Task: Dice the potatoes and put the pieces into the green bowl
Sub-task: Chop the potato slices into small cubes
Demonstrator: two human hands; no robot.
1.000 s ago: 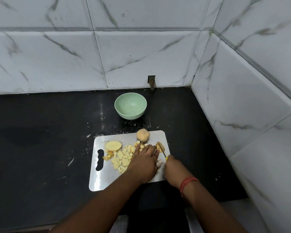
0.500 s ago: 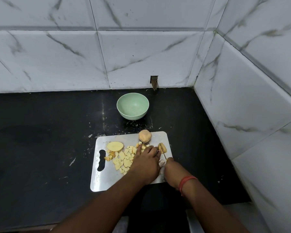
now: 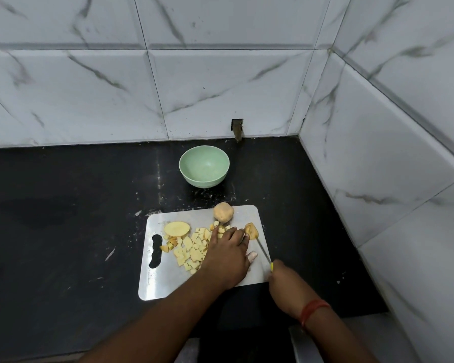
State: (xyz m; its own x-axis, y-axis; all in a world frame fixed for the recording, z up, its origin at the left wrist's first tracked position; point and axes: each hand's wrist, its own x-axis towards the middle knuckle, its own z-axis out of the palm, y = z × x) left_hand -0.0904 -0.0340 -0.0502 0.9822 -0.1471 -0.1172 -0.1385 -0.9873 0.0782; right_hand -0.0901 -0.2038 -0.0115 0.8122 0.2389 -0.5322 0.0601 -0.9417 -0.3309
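Note:
A steel cutting board (image 3: 168, 284) lies on the black counter. On it are a heap of diced potato pieces (image 3: 192, 248), a flat potato half (image 3: 176, 228), a whole potato (image 3: 223, 212) at the far edge and a potato chunk (image 3: 251, 230) near the right edge. My left hand (image 3: 227, 255) lies over the board, fingers stretched toward the dice and the chunk. My right hand (image 3: 283, 277) grips a yellow-handled knife (image 3: 264, 250), its blade reaching to the chunk. The green bowl (image 3: 204, 166) stands behind the board with nothing in it.
White marble-look tiled walls close off the back and the right side of the black counter (image 3: 63, 218). A small dark notch (image 3: 237, 128) sits in the back wall behind the bowl. White scraps lie on the counter left of the board.
The view has shifted slightly. My right hand and the knife have moved a little toward me and to the right; my left hand stays over the board.

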